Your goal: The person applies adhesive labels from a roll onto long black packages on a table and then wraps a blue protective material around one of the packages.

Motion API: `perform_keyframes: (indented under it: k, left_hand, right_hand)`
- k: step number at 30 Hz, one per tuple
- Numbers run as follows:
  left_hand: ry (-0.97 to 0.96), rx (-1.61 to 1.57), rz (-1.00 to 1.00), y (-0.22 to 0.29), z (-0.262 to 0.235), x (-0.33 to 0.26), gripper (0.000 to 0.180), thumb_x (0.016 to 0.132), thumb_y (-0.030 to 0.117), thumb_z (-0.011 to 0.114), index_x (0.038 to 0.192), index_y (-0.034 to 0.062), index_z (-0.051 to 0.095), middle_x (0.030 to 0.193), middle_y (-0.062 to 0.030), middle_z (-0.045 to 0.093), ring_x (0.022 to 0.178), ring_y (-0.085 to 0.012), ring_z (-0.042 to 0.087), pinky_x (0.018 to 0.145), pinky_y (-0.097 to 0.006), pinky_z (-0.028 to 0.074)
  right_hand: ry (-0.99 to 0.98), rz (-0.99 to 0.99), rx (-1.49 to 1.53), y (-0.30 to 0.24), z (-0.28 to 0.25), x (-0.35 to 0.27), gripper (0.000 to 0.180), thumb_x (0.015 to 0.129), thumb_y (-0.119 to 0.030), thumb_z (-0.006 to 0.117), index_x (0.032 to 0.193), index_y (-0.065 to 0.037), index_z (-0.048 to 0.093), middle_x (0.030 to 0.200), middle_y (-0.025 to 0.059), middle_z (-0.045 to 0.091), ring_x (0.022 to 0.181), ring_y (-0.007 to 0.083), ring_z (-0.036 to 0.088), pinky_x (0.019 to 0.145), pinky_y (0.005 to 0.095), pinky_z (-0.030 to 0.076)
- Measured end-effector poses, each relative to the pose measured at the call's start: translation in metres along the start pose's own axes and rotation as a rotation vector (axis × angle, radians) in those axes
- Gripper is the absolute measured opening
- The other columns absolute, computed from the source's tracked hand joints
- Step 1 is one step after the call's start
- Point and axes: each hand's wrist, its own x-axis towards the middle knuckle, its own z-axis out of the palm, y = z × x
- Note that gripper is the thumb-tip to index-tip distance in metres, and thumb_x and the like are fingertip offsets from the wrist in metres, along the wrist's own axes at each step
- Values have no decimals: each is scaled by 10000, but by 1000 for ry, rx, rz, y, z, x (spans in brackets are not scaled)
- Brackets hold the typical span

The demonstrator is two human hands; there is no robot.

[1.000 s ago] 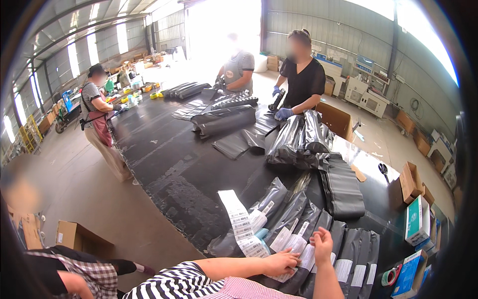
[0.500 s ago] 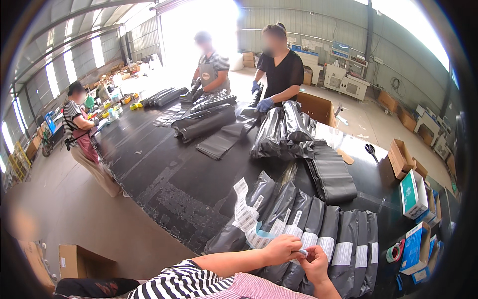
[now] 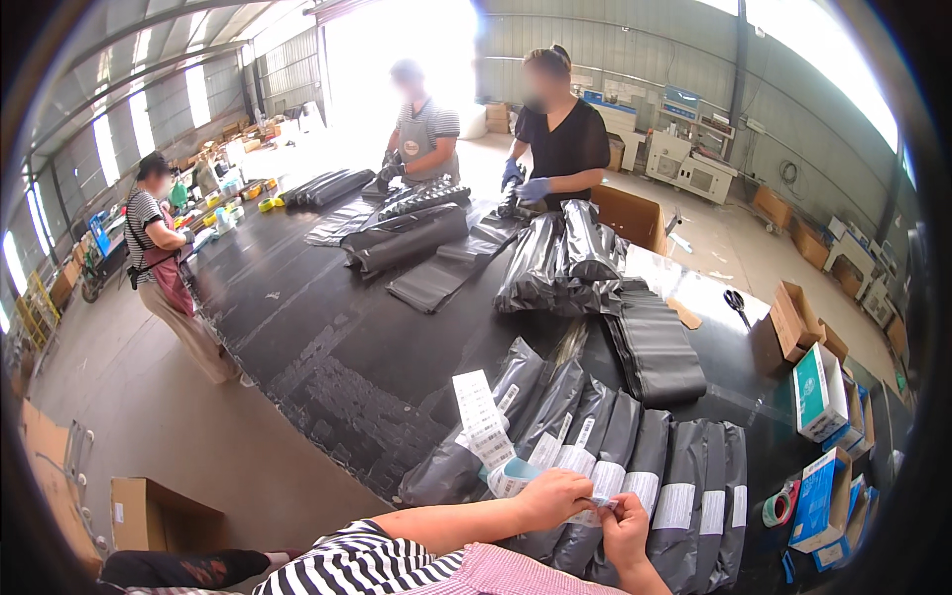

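Note:
A curling strip of white printed labels [image 3: 482,428] with a bluish backing trails up and left from my hands. My left hand [image 3: 553,499] pinches the strip close to its end. Close beside it, my right hand [image 3: 625,526] grips the same small end between thumb and fingers. Beneath both hands lies a row of dark grey plastic-wrapped rolls [image 3: 625,436], several bearing a white label [image 3: 676,506] across the middle. My fingers partly hide the piece of strip between them.
Stacked grey plastic bags [image 3: 662,347] and more bundles [image 3: 555,263] lie farther up the black table [image 3: 327,367]. Scissors [image 3: 736,305], a tape roll [image 3: 779,506] and small open boxes [image 3: 821,506] stand right. Two co-workers handle bags across the table; another stands at the left edge.
The free end of the label strip has swung lower and straightened somewhat. My hands stay nearly in place, still pinching it. Across the table, the co-worker in black has drawn both hands closer together.

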Motion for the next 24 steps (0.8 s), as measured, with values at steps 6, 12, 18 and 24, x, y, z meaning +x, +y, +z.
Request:
perform_keyframes:
  k: [6, 12, 18, 24]
  left_hand:
    - [38, 95, -72, 13, -2, 7, 285, 868, 323, 713, 823, 70, 591, 812, -89, 641, 856, -331, 638, 771, -448, 479]
    - [-35, 192, -181, 8, 6, 24, 317, 867, 352, 718, 822, 64, 593, 832, -95, 645, 871, -330, 638, 773, -456, 477]
    - [-209, 362, -157, 15, 22, 28, 320, 862, 352, 723, 821, 65, 589, 844, -102, 645, 880, -339, 639, 781, -461, 480]
    - [-108, 253, 63, 18, 34, 11, 319, 867, 338, 714, 810, 64, 560, 840, -101, 626, 891, -348, 630, 787, -468, 481]
  right_hand:
    - [42, -25, 184, 19, -8, 14, 114, 898, 73, 672, 886, -24, 614, 936, 66, 699, 805, 84, 626, 713, 234, 500]
    - [9, -53, 335, 19, -49, 44, 87, 881, 48, 711, 916, -14, 660, 1176, 120, 677, 973, 162, 655, 854, 283, 534]
    - [47, -36, 396, 15, -93, 65, 121, 874, 51, 717, 945, -40, 680, 871, 1, 674, 842, 80, 621, 808, 231, 484]
    - [40, -41, 483, 21, -106, 75, 177, 853, 81, 711, 993, -23, 678, 872, 2, 670, 777, 82, 619, 758, 223, 501]
